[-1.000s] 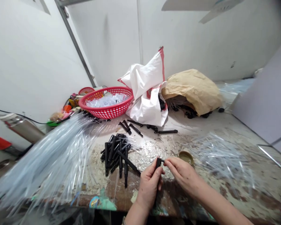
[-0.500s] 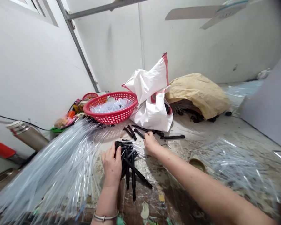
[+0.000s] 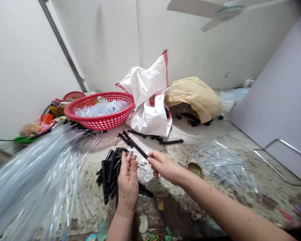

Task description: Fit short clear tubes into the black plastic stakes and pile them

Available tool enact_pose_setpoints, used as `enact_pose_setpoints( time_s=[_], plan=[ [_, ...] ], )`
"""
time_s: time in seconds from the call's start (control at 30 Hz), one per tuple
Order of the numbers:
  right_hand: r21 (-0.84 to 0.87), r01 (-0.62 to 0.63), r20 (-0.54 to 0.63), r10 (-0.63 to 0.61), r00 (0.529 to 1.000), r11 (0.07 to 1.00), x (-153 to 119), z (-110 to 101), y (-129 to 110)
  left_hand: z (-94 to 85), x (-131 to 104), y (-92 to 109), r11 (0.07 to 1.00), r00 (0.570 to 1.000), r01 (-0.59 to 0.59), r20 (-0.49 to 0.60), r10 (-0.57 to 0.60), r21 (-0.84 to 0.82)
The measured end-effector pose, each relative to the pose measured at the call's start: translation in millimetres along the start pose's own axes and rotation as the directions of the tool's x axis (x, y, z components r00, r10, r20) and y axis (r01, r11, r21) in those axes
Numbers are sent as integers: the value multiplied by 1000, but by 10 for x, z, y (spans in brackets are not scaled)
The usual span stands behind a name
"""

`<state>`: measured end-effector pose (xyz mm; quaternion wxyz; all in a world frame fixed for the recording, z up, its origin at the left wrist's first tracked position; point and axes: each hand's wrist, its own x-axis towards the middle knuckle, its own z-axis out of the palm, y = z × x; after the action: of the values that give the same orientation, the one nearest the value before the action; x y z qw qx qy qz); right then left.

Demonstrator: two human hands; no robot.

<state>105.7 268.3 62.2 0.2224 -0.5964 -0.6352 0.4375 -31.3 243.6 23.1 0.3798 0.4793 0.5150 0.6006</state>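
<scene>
My right hand pinches the near end of a slim black tube, which slants up and away to the left. My left hand is beside a pile of black tubes, its fingers raised and apart, with nothing seen in its grasp. One black piece of the pile sticks out to the right from behind my left hand. More black tubes lie farther back, in front of the white sack.
A red basket of clear pieces stands at the back left, beside a white sack and a tan cover. Long clear tubes spread at left; short ones lie right, near a small bowl.
The view has shifted right. My left hand has let go of the black pieces, which now lie left of it. My right hand has lifted a black tube and brought it nearer.
</scene>
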Motion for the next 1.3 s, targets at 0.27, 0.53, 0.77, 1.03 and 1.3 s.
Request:
enact_pose_setpoints(
  time_s=[0.27, 0.53, 0.77, 1.03, 1.3],
  plan=[
    [364, -44, 134, -6, 991, 931, -932, -268, 553, 500, -458, 182, 919, 921, 336, 278, -275, -207],
    [-346, -141, -380, -1, 925, 927, -180, -1363, 1360, 561, -746, -136, 861, 798, 489, 470, -377, -138],
    [-455, -188, -384, -1, 923, 870, 227, -1321, 1533, 581, -754, -129, 845, 813, 497, 444, -375, -197],
    [-402, -72, -372, -91, 924, 913, -19, -1404, 1468, 579, -757, -143, 848, 792, 506, 474, -384, -159],
    [-636, 113, -212, -313, 926, 763, -542, -1202, 1240, 575, -767, -105, 852, 762, 517, 499, -413, -84]
  ],
)
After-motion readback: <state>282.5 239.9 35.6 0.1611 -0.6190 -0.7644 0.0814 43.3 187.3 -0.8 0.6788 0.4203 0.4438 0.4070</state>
